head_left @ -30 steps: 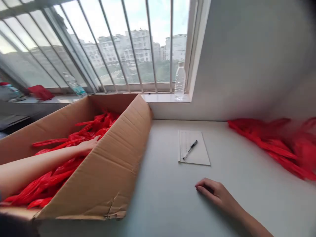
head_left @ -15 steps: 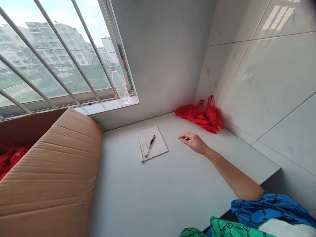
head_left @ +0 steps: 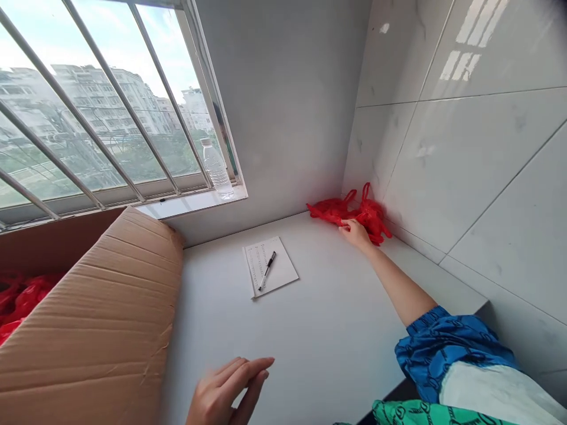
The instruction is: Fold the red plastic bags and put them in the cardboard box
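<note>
Against the wall at the back right of the white table [head_left: 328, 330] lie crumpled red plastic bags [head_left: 370, 215]. My right hand [head_left: 355, 234] is at their front edge, with its fingertips on the red plastic. Near the bottom of the view my left hand [head_left: 230, 386] is raised over the table, fingers apart and nothing held. Between the hands and the window, a white notepad [head_left: 286, 268] with printed marks lies flat, and a black and clear pen [head_left: 267, 270] rests slantwise on it.
A large cardboard box [head_left: 101, 313] stands at the left with more red plastic [head_left: 31, 298] inside. A clear bottle [head_left: 217, 171] stands on the sill of the barred window. Tiled wall [head_left: 478, 165] borders the table on the right.
My right hand has moved forward from above the table to the red bags and now touches them. My left hand has come into view at the bottom.
</note>
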A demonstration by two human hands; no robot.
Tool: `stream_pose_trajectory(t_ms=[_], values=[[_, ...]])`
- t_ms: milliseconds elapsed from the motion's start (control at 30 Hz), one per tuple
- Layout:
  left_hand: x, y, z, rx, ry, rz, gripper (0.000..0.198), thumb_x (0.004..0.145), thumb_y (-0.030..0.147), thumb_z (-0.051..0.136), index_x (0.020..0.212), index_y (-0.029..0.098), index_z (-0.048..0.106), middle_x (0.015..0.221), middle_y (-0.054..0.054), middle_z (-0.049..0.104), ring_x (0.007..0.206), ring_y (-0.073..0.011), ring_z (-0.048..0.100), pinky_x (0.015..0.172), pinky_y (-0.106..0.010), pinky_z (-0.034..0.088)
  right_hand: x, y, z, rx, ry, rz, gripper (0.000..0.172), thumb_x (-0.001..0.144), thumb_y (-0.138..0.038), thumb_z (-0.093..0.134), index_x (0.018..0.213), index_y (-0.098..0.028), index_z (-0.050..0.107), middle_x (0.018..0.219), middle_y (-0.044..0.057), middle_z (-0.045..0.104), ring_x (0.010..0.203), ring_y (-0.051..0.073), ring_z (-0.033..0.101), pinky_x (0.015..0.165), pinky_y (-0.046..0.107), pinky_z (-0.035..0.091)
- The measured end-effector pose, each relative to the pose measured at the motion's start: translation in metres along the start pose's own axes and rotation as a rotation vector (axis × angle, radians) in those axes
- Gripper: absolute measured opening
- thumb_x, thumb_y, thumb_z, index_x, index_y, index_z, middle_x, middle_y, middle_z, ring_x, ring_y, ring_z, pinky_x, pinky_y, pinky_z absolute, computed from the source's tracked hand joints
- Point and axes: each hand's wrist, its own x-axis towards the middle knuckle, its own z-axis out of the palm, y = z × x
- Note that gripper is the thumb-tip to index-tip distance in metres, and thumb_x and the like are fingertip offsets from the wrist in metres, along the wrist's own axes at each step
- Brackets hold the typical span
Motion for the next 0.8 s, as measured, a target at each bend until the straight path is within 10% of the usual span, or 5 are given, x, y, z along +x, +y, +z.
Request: stream_pose_trajectory(t_ms=[233,533,800], values=[[0.018,-0.015,0.006,-0.148,0.092,-0.22,0.017,0.096,0.023,0.054,0.108,0.027,0.065,0.075,0.004,0.072,0.064,-0.0087,0.068,0.059,-0.015,0.052,-0.022,-0.07,-0.02,0.374,-0.002,-0.116,0.042,0.087,-0.053,0.057,0.106,-0.017,0.069,0.103,0.009,0.073,0.093,0.021,0.07,0.088,0.037,0.056],[0.058,-0.03,0.003,-0.031,0.48,-0.448,0.024,0.094,0.032,0.055,0.115,0.024,0.065,0.117,-0.007,0.064,0.102,-0.0197,0.063,0.07,-0.026,0.057,-0.112,-0.134,0.021,0.636,-0.699,-0.123,0.032,0.089,-0.048,0.061,0.099,-0.02,0.073,0.095,0.005,0.073,0.087,0.019,0.069,0.086,0.037,0.056],[0.048,-0.056,0.029,0.019,-0.056,-0.565,0.034,0.099,0.038,0.044,0.131,0.032,0.054,0.121,-0.002,0.065,0.096,-0.0188,0.066,0.075,-0.03,0.053,-0.166,-0.112,0.056,0.457,-0.636,-0.266,0.019,0.092,-0.036,0.059,0.107,-0.027,0.068,0.124,0.006,0.057,0.093,0.016,0.065,0.086,0.034,0.055]])
